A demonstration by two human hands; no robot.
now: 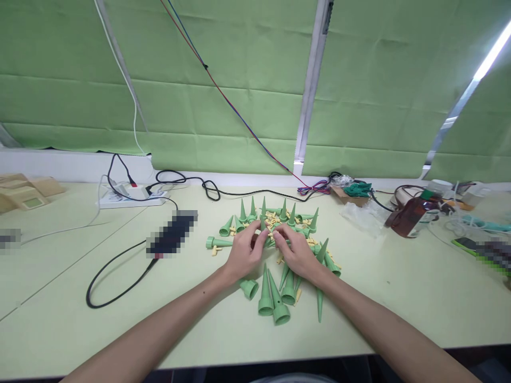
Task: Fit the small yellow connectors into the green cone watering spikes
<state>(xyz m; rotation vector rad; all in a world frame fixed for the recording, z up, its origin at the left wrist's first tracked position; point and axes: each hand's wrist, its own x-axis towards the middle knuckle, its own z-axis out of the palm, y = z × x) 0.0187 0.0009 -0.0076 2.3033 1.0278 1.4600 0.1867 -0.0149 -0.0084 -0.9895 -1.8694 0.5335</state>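
My left hand (244, 252) is closed around a green plastic spike (263, 223), its tip pointing up and away. Close beside it, my right hand (297, 252) pinches a small yellow plastic piece (271, 235) against the spike; whether the piece is seated in it I cannot tell. Around both hands lie many more green hollow cone spikes, such as a standing one (265, 292) and a tilted one (278, 303) nearer me. Loose yellow T-shaped pieces (273, 218) are heaped behind my fingers, and another yellow piece (215, 250) lies to the left.
On the left are a blurred dark device (171, 234) on a black cable and a white power strip (133, 198). To the right stand a brown bottle (413, 215), a plastic bag (361, 217) and a cardboard box (349, 198). The table's front edge (239, 366) is near me.
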